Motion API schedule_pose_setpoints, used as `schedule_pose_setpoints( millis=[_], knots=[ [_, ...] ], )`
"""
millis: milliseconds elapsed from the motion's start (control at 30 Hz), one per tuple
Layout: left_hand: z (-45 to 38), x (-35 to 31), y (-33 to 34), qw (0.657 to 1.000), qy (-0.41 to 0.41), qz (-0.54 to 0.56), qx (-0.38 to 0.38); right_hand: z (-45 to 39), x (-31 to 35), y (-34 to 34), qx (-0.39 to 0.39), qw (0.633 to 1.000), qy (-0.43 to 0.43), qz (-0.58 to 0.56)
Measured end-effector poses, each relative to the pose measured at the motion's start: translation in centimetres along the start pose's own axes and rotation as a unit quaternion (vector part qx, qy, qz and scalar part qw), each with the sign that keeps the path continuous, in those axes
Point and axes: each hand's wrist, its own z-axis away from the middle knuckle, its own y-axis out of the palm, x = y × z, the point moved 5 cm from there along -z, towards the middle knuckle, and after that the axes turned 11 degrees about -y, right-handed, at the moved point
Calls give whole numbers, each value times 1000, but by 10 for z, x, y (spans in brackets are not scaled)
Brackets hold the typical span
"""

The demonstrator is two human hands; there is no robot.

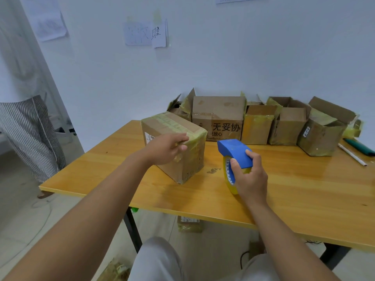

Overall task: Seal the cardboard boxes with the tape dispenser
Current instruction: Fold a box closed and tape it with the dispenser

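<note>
Tape dispenser [235, 153]: blue plastic body over a roll of yellowish tape [230, 179], positioned upright on the wooden table [304, 189], near its middle and just right of the closest cardboard box. The right hand [250, 177] grips the unit from behind, fingers curled over the blue housing and thumb across the side of the roll.

Closed box [174, 145]: stands on the left part of the table, turned at an angle, one corner toward the front edge. Its top flaps are shut and covered by a wide strip of yellowish tape that continues down the near right face. A white label shows on its left face. The left hand [166, 149] rests against the upper near edge of this box, fingers extended and only slightly bent, tips touching the taped edge; nothing is held in it.

Row of boxes along the wall, behind the dispenser: a closed box printed with black characters [219, 118], then three open boxes [257, 124] [290, 124] [322, 134] with raised flaps and old tape remnants. A further open box [180, 107] stands partly hidden at the left end.

Right end of the table: a white rod [352, 155] and a dark green object [359, 147] lie side by side.

Under the table: a small taped box [189, 224] on the floor. Paper sheets [145, 33] hang on the wall. A person in striped trousers [30, 134] stands at the left.
</note>
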Motion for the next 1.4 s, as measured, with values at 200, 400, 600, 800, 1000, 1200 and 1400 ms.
schedule_pose_setpoints(
  millis=[200,400,600,800,1000,1200,1400],
  knots=[
    [1,2,0,997,3,-3,-76,0,1,0,1,1000,0,0],
    [2,-6,2,992,24,-13,-122,0,-1,0,2,1000,4,-6],
    [-3,10,-1,1000,11,-27,3,1,0,0,-1,1000,-1,-5],
    [-7,12,-2,999,15,-42,11,1,0,0,-1,1000,-4,-4],
    [-5,8,0,998,16,-44,-45,1,0,-1,-3,1000,-6,1],
    [-2,-1,2,992,15,-22,-121,1,-1,-1,-3,1000,-4,2],
    [-2,-3,8,992,-6,-21,-121,1,-1,0,-3,1000,-4,1]
  ],
)
